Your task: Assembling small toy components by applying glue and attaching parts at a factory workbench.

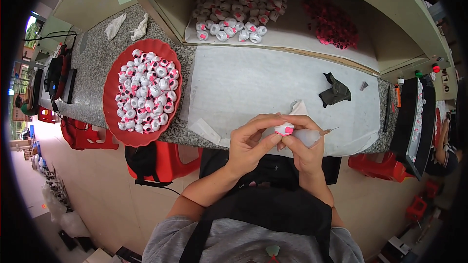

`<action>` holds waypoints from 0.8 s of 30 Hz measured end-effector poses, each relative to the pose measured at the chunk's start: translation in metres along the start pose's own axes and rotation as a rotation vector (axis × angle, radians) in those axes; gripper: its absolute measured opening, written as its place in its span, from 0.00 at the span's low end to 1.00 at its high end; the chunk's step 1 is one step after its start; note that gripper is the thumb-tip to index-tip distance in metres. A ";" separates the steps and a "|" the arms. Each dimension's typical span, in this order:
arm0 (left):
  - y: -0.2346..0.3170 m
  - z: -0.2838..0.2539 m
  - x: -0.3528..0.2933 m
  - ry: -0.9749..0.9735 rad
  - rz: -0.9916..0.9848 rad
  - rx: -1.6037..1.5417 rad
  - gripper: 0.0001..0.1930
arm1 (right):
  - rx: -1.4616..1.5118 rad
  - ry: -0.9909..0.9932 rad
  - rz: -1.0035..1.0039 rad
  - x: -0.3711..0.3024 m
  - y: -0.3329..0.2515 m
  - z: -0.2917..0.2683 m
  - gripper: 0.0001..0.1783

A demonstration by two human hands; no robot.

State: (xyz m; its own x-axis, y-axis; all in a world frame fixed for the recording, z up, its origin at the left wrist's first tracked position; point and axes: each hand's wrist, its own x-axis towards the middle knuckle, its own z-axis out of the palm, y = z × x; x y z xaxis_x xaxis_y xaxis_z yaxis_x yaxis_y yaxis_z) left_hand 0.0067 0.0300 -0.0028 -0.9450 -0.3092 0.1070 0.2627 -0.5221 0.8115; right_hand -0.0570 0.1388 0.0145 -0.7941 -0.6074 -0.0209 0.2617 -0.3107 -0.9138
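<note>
White paper (243,83) on speckled bench (90,83); I see worker's left hand (247,143) and right hand (311,153) pinching white-and-pink piece (283,129), right also cradling needle-tipped bottle (308,137).

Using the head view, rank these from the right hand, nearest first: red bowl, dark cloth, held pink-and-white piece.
1. Held pink-and-white piece: touching the right hand, toward its left.
2. Dark cloth: ahead, slightly right.
3. Red bowl: far left.

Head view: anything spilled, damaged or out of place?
Mildly odd: a crumpled dark cloth lies on the right of the mostly bare white sheet. No visible spill there or around the scalloped red tray. The held white-and-pink piece is too small to judge for damage.
</note>
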 end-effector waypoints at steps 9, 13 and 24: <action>-0.004 -0.001 0.003 -0.016 0.011 0.084 0.13 | 0.073 -0.013 0.007 0.002 0.001 -0.007 0.15; 0.004 -0.005 0.007 -0.031 -0.051 -0.004 0.13 | 0.015 -0.033 0.078 0.007 -0.001 -0.007 0.16; 0.018 -0.008 -0.006 -0.036 -0.089 -0.002 0.10 | -0.064 0.001 0.063 -0.004 0.007 -0.003 0.18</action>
State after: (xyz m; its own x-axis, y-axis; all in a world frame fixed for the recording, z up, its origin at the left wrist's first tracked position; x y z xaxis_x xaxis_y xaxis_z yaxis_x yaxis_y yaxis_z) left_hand 0.0187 0.0156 0.0068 -0.9709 -0.2332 0.0549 0.1778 -0.5480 0.8174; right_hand -0.0542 0.1412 0.0064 -0.7774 -0.6240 -0.0797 0.2758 -0.2242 -0.9347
